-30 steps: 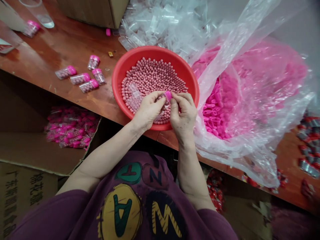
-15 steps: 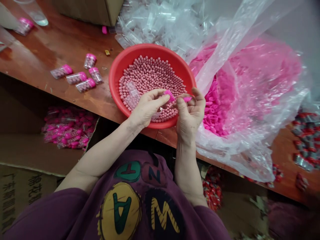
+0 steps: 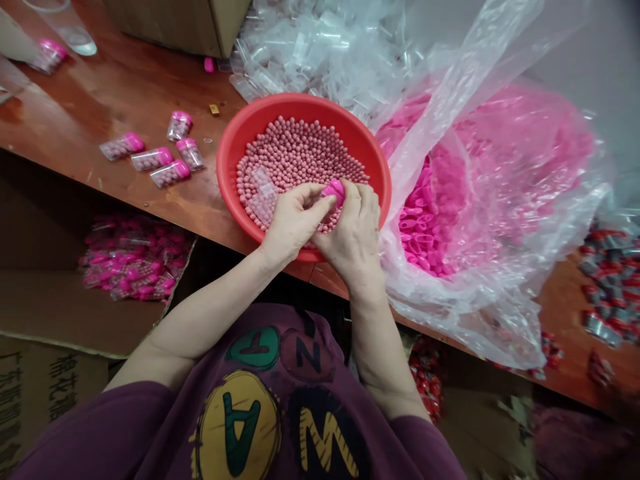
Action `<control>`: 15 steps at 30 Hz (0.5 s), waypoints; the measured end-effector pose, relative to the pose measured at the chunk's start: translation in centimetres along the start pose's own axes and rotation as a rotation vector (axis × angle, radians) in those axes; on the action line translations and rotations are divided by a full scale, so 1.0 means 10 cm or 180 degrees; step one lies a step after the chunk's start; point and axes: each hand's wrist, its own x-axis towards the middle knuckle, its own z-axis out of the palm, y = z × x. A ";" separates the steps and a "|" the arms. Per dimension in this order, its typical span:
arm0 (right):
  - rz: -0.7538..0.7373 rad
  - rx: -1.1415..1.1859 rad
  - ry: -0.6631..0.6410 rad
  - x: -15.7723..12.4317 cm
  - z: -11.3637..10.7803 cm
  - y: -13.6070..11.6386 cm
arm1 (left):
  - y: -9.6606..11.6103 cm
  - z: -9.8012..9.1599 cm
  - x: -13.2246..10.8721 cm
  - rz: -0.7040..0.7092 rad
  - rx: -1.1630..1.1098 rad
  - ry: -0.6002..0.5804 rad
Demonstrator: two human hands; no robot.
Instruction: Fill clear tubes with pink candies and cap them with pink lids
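Observation:
Over the near right part of a red bowl (image 3: 233, 147) filled with small pink balls (image 3: 305, 150), my two hands meet around a bright pink cap (image 3: 334, 191). My left hand (image 3: 295, 217) pinches it between thumb and fingers from the left. From the right, my right hand (image 3: 353, 227) wraps its fingers over it, knuckles up. Whatever is under the cap is mostly hidden by the fingers. A few clear empty containers (image 3: 263, 190) rest on the balls at the bowl's left side.
Several filled pink-capped containers (image 3: 170, 173) lie left on the table. Clear empties (image 3: 320, 50) are heaped behind the bowl; a plastic bag (image 3: 500, 200) of pink caps (image 3: 425, 230) stands right. A box (image 3: 135, 313) below holds filled containers. A cardboard box (image 3: 175, 23) sits at the back.
My right hand has moved left and turned over, bringing its pink piece to my left hand's. The hands were apart with a pink piece in each; now they close together around a pink cap.

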 end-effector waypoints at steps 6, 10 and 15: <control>-0.0023 0.0223 0.0488 -0.02 0.17 0.00 | 0.01 0.01 -0.04 0.0156 -0.0011 0.0053; -0.0078 0.0164 0.0556 -0.06 0.19 0.03 | 0.00 0.00 -0.04 0.0086 -0.0059 0.0023; -0.0092 0.0094 0.0606 -0.07 0.19 -0.01 | -0.02 -0.02 -0.02 0.0113 0.0061 -0.0026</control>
